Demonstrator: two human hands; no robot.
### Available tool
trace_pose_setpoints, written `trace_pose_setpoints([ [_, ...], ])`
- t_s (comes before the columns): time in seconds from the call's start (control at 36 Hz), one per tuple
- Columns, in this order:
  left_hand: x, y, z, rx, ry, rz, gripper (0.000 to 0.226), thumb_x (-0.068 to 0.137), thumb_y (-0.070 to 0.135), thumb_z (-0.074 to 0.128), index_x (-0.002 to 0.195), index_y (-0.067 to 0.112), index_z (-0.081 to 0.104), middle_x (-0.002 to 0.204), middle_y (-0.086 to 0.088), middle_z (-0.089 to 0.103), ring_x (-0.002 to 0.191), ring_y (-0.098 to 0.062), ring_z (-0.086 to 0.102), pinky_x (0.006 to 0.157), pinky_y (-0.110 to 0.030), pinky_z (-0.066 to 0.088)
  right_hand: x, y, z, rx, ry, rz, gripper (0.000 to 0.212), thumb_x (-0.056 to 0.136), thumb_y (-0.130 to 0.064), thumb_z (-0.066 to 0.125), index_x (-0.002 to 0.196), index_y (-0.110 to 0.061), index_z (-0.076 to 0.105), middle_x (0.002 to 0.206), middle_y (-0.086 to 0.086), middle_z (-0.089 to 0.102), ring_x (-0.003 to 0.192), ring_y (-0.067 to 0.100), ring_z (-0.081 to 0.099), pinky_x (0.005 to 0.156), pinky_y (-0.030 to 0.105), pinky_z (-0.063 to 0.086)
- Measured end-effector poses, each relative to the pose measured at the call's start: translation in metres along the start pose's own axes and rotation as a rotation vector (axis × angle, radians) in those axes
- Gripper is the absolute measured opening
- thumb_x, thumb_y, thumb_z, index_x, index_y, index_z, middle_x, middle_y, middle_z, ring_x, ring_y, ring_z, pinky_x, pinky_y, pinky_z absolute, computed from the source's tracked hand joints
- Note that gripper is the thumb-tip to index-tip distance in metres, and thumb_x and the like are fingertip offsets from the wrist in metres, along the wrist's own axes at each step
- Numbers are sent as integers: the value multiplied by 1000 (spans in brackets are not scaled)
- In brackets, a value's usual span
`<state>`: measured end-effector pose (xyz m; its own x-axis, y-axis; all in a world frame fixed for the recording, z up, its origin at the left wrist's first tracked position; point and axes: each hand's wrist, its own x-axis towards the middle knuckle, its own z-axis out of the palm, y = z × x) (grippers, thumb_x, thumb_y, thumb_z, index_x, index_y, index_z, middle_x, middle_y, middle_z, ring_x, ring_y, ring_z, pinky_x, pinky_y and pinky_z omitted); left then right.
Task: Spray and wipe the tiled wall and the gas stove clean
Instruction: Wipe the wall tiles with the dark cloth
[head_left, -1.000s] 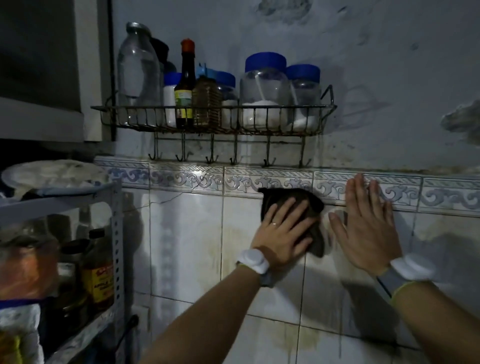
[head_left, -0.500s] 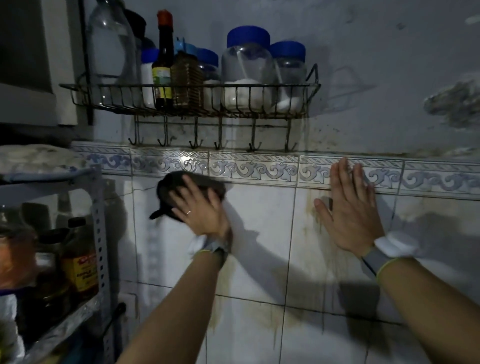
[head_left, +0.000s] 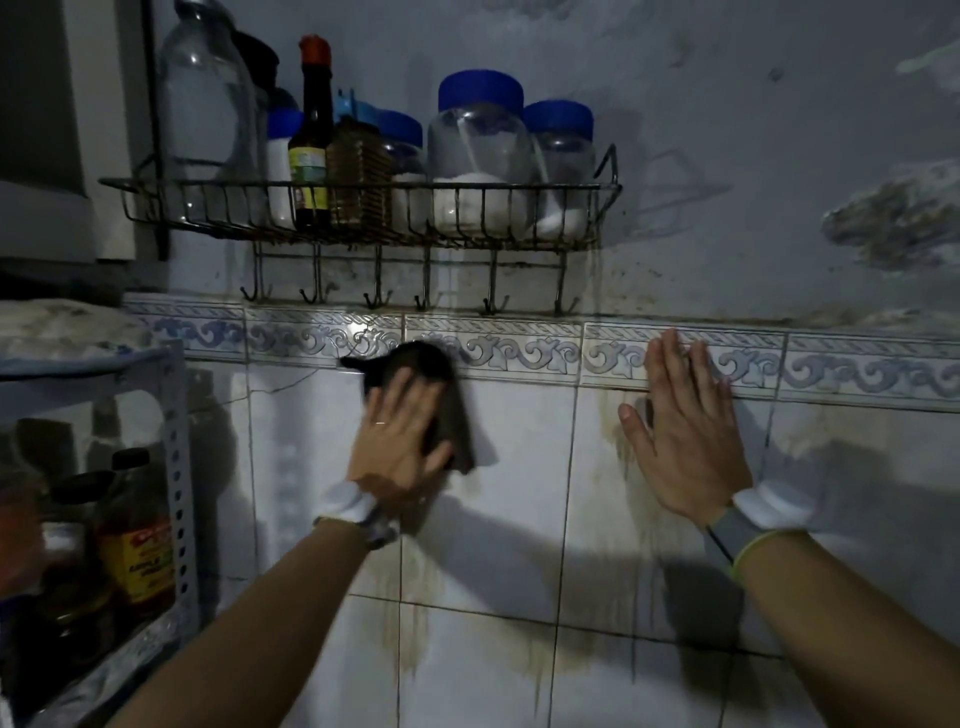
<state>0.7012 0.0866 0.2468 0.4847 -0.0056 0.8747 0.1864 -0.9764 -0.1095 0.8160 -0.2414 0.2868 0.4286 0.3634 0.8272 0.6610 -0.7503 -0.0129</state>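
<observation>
The tiled wall (head_left: 509, 467) is filling most of the view and, I judge, is only partly cleaned. The gas stove is not showing at all, so its share is probably waiting. In dim light a metal shelf unit (head_left: 176, 467) is standing at the left, and a rusty wire rack (head_left: 363, 228) of blue-lidded jars (head_left: 480, 156) is hanging above the patterned border tiles (head_left: 493, 348). The right hand (head_left: 685, 431) is pressing flat on the wall, fingers straight and together. The left hand (head_left: 400, 447), fingers spread, is pressing a dark cloth (head_left: 452, 415) to the tiles at the border's lower edge. Brownish drip stains (head_left: 415, 623) are streaking the tiles below.
</observation>
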Motion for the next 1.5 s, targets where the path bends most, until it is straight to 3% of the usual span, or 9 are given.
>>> trace_pose_setpoints([
  [0.17,-6,-37,-17,-117,116,-582,80,87,44,37,156,9,19,159,-20,26,149,-36,16,116,-63,16,-1,-2,4,-10,9,8,76,96,-57,21,158,-16,3,165,-1,-8,151,24,-11,121,54,7],
  [0.28,31,13,-7,-190,195,-775,76,85,40,35,153,7,28,153,-23,35,144,-44,25,112,-67,19,0,-1,5,-28,3,15,78,95,-58,20,158,-16,-1,165,0,-10,151,26,-12,121,55,8],
  [0.42,53,101,7,-159,205,-578,71,86,40,41,149,7,34,148,-24,42,142,-46,28,114,-60,16,-1,-2,3,-37,-9,4,79,95,-60,18,157,-17,-4,165,-1,-13,151,25,-14,122,53,5],
  [0.56,47,173,18,-93,109,-13,61,93,44,46,150,24,36,161,-8,27,150,-35,14,117,-57,12,-1,3,-3,-10,-9,-40,74,98,-58,16,158,-17,4,166,-1,-4,152,23,-6,121,51,13],
  [0.69,35,133,20,36,45,440,58,93,48,53,147,29,43,161,1,26,149,-28,22,116,-53,22,-1,20,-25,71,39,-90,72,99,-49,28,156,-7,15,165,8,10,152,24,9,121,45,19],
  [0.81,19,61,12,85,82,334,57,90,46,50,142,22,44,157,-5,34,145,-31,28,113,-53,23,-4,42,-33,13,48,44,77,96,-52,26,156,-4,15,164,12,10,151,32,13,118,53,22],
  [0.89,0,14,5,62,63,31,61,87,45,46,137,11,53,143,-20,51,141,-37,31,111,-57,25,-7,54,-34,-44,-6,46,80,94,-56,21,157,-8,10,165,8,2,152,29,8,119,53,19],
  [1.08,22,53,4,-137,214,-721,73,87,40,37,154,13,29,150,-23,39,144,-44,25,113,-65,19,-8,56,-26,-30,1,47,79,95,-55,23,157,-10,5,165,6,-2,152,27,1,120,51,18],
  [1.5,76,255,21,-117,84,25,63,95,44,47,153,29,31,161,-5,26,152,-33,9,119,-57,7,-7,57,-33,46,-3,60,77,94,-58,17,158,-17,8,165,0,-1,152,20,1,122,49,11],
])
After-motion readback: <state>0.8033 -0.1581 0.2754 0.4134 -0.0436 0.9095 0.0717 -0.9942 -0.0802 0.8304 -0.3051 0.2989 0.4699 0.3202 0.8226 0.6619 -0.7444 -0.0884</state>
